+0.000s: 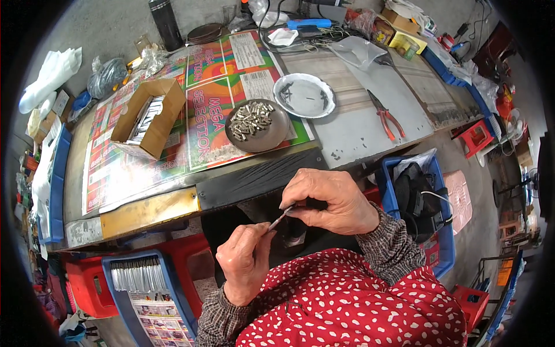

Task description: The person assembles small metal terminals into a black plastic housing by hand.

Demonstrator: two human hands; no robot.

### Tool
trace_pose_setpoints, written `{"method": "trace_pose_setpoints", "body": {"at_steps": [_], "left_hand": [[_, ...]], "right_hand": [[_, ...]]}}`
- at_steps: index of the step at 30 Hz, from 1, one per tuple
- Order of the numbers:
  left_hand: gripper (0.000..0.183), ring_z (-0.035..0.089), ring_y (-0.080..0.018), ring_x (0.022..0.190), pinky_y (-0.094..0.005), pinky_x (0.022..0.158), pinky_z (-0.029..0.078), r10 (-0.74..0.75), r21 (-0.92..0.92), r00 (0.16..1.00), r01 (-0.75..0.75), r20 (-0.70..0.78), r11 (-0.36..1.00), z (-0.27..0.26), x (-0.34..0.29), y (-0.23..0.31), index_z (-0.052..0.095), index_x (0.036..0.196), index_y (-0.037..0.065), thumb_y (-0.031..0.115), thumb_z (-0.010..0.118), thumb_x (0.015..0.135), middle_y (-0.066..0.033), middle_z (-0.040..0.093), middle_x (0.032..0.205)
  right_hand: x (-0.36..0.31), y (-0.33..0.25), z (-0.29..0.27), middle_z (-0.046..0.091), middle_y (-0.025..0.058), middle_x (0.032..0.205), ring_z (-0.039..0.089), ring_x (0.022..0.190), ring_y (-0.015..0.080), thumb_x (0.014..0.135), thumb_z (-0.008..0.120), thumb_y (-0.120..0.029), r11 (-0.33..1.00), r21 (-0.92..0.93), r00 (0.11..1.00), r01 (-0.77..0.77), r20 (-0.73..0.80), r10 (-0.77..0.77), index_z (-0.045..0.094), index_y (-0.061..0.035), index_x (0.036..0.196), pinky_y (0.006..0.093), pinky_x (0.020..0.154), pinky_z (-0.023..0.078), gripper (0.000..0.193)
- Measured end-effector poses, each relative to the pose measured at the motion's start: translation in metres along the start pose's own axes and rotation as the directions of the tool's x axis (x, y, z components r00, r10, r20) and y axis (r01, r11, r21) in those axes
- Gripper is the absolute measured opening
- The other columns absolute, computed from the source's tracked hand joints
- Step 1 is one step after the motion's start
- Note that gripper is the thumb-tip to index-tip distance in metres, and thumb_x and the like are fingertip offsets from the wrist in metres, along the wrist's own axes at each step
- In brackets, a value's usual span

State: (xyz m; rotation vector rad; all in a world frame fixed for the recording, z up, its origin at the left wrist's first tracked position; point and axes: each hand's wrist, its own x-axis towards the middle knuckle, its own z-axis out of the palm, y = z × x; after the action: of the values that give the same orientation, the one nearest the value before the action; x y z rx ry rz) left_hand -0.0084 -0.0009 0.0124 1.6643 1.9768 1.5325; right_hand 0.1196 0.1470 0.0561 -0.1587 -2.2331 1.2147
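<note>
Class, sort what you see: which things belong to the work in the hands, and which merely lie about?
In use: left hand, right hand, thin metal tool, dish of small metal pieces.

Lying about: red-handled pliers, white dish, cardboard box, dark flask.

Open grey tabletop (pixel 352 136) at centre right of the frame, bounded by red-handled pliers (pixel 385 118) to the right and a white dish (pixel 304 95) above left. Centre: brown dish of metal pieces (pixel 257 124) blocks the near edge. Left of centre: cardboard box (pixel 147 118) (open, part-filled) occupies the printed sheet (pixel 214 87). Upper edge crowded with cables (pixel 300 34) and bags. Both hands (pixel 329 202) work below the table edge, in a narrow gap.
</note>
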Motion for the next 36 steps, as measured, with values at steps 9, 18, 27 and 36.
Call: {"method": "trace_pose_setpoints", "body": {"at_steps": [9,18,27,36], "left_hand": [[0.016,0.059,-0.0249,0.058,-0.0298,0.051,0.046,0.02,-0.013,1.0,-0.019,0.012,1.0,0.002,0.0,0.0,0.061,0.082,0.0,-0.005,0.069,0.069,-0.0116,0.061,0.071],[0.013,0.059,-0.0207,0.056,-0.0269,0.051,0.044,-0.152,-0.219,0.978,0.181,0.141,0.959,0.001,-0.003,-0.001,0.062,0.082,0.0,-0.004,0.07,0.071,-0.0103,0.062,0.069],[0.014,0.061,-0.0225,0.058,-0.0276,0.053,0.047,-0.029,-0.059,0.999,0.028,-0.025,0.998,0.01,-0.002,0.002,0.061,0.08,0.0,-0.005,0.07,0.07,-0.0115,0.062,0.07],[0.013,0.06,-0.0239,0.057,-0.0281,0.052,0.047,-0.152,-0.17,0.987,0.159,0.054,0.972,0.007,-0.006,-0.004,0.06,0.079,0.0,-0.005,0.069,0.071,-0.011,0.061,0.07]], "right_hand": [[-0.003,0.0,0.003,0.062,0.0069,0.08,0.06,0.074,0.0208,0.067,0.069,0.007,1.0,0.013,0.999,-0.02,0.05,0.019,0.061,-0.0023,0.088,0.0287,0.065,0.047,0.024],[-0.004,0.013,0.003,0.064,0.007,0.081,0.061,0.073,0.0185,0.076,0.071,-0.01,0.991,0.13,0.993,-0.045,0.114,0.03,0.063,-0.0012,0.085,0.0281,0.064,0.047,0.015],[-0.017,0.016,0.024,0.057,0.0012,0.072,0.05,0.063,0.0034,0.083,0.068,-0.011,0.911,0.356,0.975,-0.208,0.006,0.22,0.056,0.0005,0.082,0.0201,0.053,0.041,0.016],[-0.015,0.011,0.032,0.055,-0.001,0.07,0.049,0.06,0.0015,0.085,0.066,-0.01,0.805,0.512,0.937,-0.301,0.003,0.348,0.054,-0.0004,0.082,0.0183,0.05,0.04,0.016]]}}
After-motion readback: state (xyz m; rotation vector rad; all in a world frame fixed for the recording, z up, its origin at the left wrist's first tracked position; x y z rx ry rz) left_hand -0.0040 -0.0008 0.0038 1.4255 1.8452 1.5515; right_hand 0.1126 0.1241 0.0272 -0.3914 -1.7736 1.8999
